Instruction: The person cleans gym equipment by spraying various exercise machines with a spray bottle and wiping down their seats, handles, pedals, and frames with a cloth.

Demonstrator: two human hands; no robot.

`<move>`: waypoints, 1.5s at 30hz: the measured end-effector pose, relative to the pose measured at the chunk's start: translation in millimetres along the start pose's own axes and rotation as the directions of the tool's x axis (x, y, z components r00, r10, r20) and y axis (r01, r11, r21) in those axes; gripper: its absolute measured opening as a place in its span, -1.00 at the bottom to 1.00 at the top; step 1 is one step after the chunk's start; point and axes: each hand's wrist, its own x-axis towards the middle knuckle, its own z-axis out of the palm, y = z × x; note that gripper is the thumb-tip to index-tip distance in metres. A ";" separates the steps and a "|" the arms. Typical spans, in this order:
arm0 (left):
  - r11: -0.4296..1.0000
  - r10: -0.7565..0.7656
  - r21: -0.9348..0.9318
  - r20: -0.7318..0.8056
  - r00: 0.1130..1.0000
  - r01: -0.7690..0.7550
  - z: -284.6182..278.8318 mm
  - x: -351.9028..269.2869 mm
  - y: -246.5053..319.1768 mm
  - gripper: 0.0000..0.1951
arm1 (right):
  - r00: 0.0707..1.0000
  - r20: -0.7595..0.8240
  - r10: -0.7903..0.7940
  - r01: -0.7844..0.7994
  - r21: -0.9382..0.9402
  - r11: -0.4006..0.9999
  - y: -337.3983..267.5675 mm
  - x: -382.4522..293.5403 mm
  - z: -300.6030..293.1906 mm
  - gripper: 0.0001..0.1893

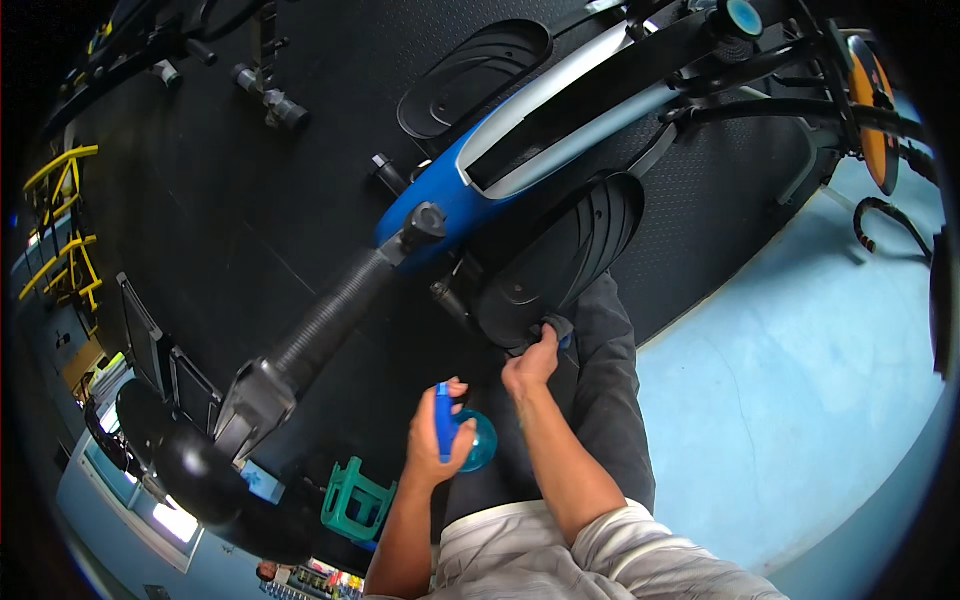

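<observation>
My left hand grips a spray bottle with a blue trigger head and a translucent teal body, held above the dark floor. Bunched in my right hand is a dark grey cloth, which touches the rear edge of a black foot pedal. That pedal belongs to an elliptical trainer with a blue and silver housing. Across the housing lies its second pedal. My fingertips under the cloth are partly hidden.
The trainer's ribbed seat post and black saddle extend to my left. A green plastic stool stands behind them. On my right runs a light-blue wall. Yellow racks stand far left, and a person is partly visible at the bottom.
</observation>
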 end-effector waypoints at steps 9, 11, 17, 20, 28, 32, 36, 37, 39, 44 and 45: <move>0.999 0.035 0.026 -0.148 0.988 -0.032 -75.1 -49.4 -49.8 -0.54 | 0.874 0.434 -0.219 0.346 -0.239 0.907 12.2 -151.0 82.3 -0.63; 0.999 0.028 0.042 -0.143 0.989 -0.022 -84.1 -58.0 -57.5 -0.54 | 0.279 0.789 -0.548 0.958 -0.271 0.097 -1.5 -137.8 90.1 -0.63; 0.996 0.047 -0.065 -0.163 0.986 -0.058 -80.8 -67.8 -81.7 -0.55 | -0.068 0.921 0.382 0.581 0.348 -0.736 -8.0 -36.0 36.3 -0.63; 0.998 0.052 0.035 -0.143 0.988 -0.047 -90.9 -84.0 -107.2 -0.55 | 0.079 0.774 0.628 0.472 0.526 -0.708 2.1 -44.3 -16.3 -0.63; 0.999 0.020 0.050 -0.124 0.992 -0.014 -100.4 -82.7 -90.2 -0.54 | 0.386 0.840 0.382 0.692 0.010 -0.722 -7.9 -89.6 23.2 -0.67; 0.997 0.025 0.072 -0.120 0.992 -0.016 -102.1 -80.7 -96.4 -0.53 | 0.683 0.680 0.267 0.715 -0.549 -0.432 -74.1 -168.6 34.5 -0.64; 0.997 0.071 0.017 -0.019 0.997 -0.071 -92.8 -62.3 -86.9 -0.53 | 0.499 0.867 0.000 0.785 -0.452 -0.424 -96.3 -144.8 -6.5 -0.66; 0.995 0.075 0.058 0.035 0.997 -0.077 -89.2 -57.8 -85.6 -0.53 | 0.502 0.865 -0.007 0.782 -0.457 -0.423 -91.7 -127.2 -6.5 -0.66; 0.995 0.071 0.059 0.083 0.994 -0.076 -76.4 -47.2 -72.7 -0.53 | 0.143 0.987 -0.075 0.938 -0.159 -0.309 -71.1 -84.2 -1.5 -0.67; 0.985 0.106 0.122 0.160 0.981 -0.126 -54.7 -31.2 -53.2 -0.53 | -0.122 0.980 0.159 0.921 0.171 -0.351 -65.4 21.6 12.4 -0.73; 0.990 0.088 0.097 0.162 0.983 -0.105 -47.8 -30.0 -49.6 -0.53 | -0.148 0.976 0.157 0.918 0.195 -0.346 -80.2 45.9 15.9 -0.74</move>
